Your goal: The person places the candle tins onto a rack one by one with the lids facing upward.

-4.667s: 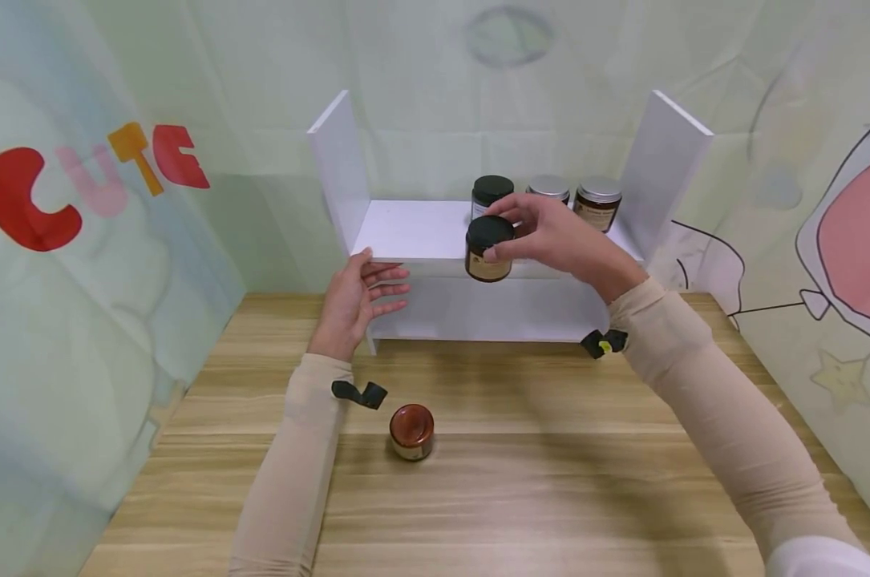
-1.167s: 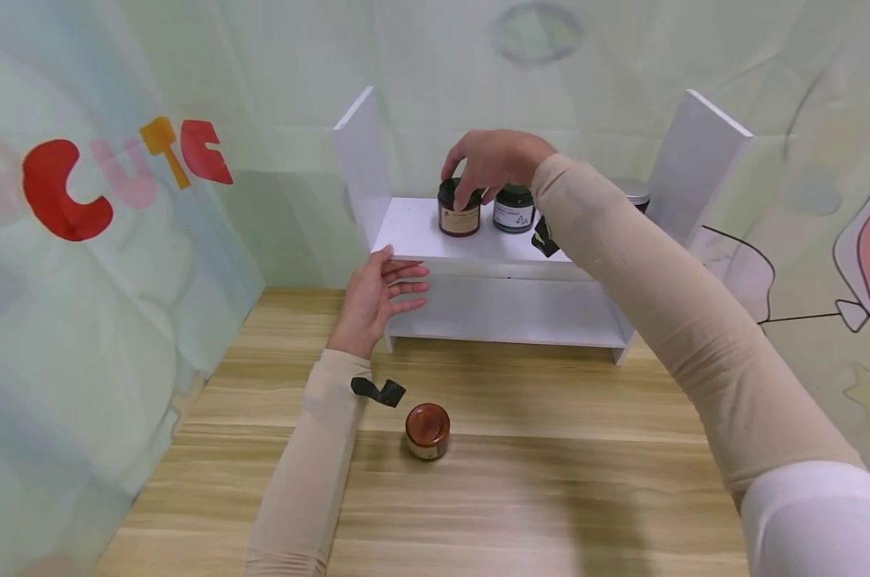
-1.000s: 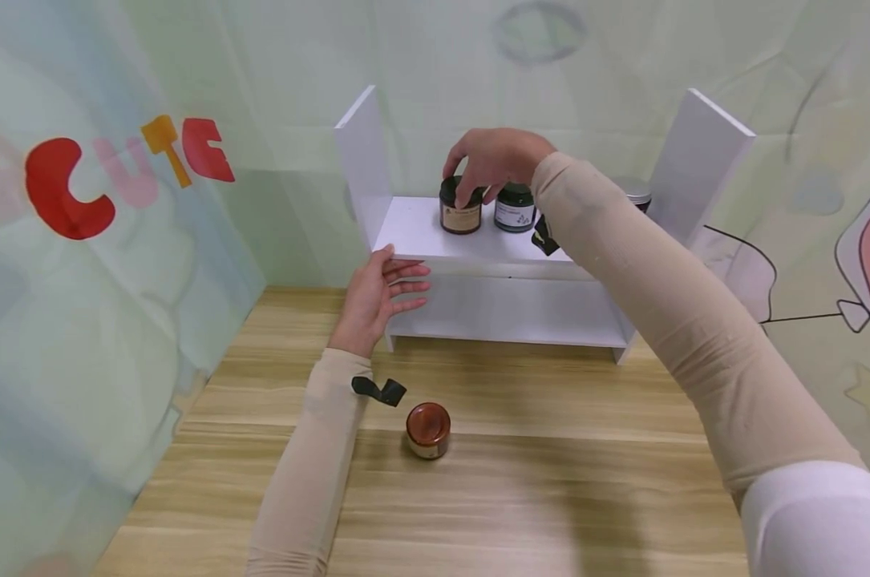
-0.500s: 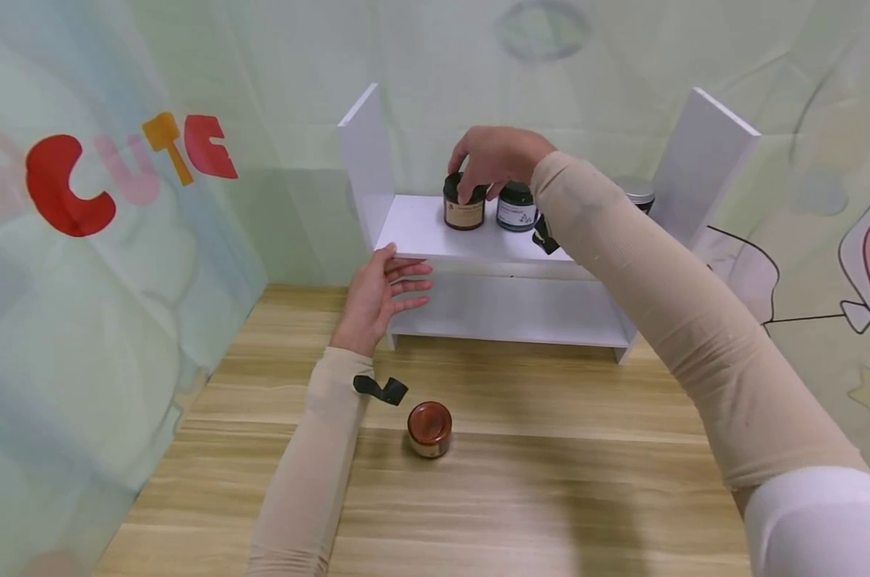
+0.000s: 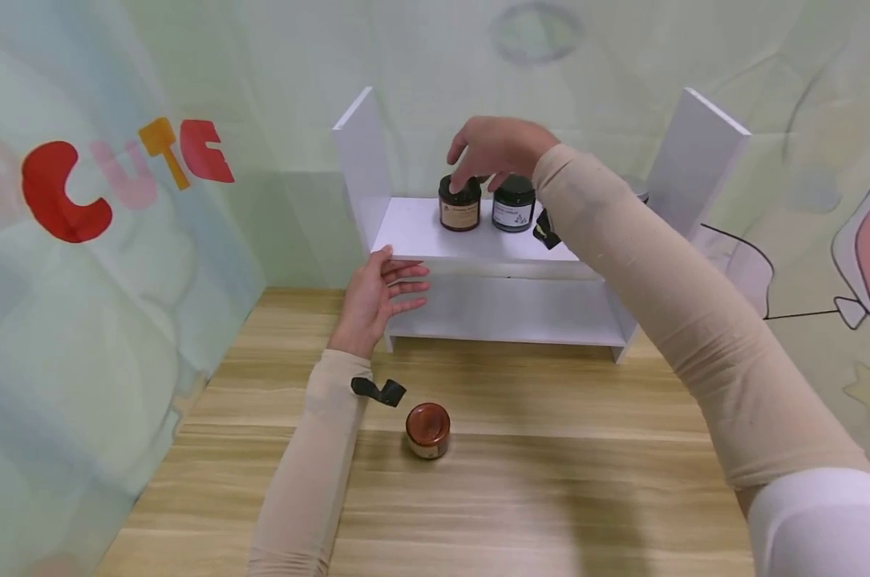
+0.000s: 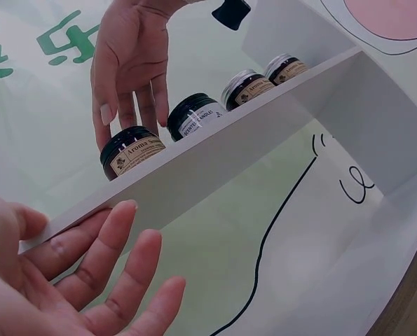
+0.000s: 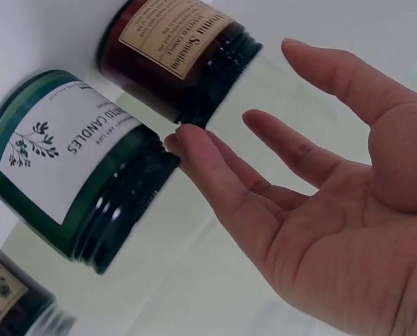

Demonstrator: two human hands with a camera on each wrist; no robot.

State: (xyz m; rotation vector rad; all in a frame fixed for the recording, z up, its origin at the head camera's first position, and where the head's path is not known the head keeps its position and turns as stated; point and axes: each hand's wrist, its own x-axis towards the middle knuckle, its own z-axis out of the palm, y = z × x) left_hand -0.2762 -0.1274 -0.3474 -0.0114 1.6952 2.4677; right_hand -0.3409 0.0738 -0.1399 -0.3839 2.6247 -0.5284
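Dark amber scented candle jar (image 5: 459, 210) with black lid and tan label stands upright on the upper board of the white shelf (image 5: 409, 228). My right hand (image 5: 499, 148) hovers just above its lid; the right wrist view shows the fingers (image 7: 320, 63) spread apart from the jar. Beside it stands a green scented candle jar (image 7: 68, 157) with a white label. My left hand (image 5: 370, 300) holds the shelf's left front edge, thumb on top and index finger beneath, the other fingers (image 6: 134, 273) loosely spread. An amber candle jar (image 5: 428, 433) sits on the table.
Farther right on the shelf stand two silver-lidded candle jars, one (image 6: 247, 89) nearer and one (image 6: 286, 68) at the end, mostly hidden by my right forearm in the head view. Side panels (image 5: 694, 160) rise at both shelf ends. A printed cloth hangs behind.
My right hand has carried the black-lidded amber jar onto the shelf, left of the green one. It has now let go and risen slightly. My left hand keeps its place.
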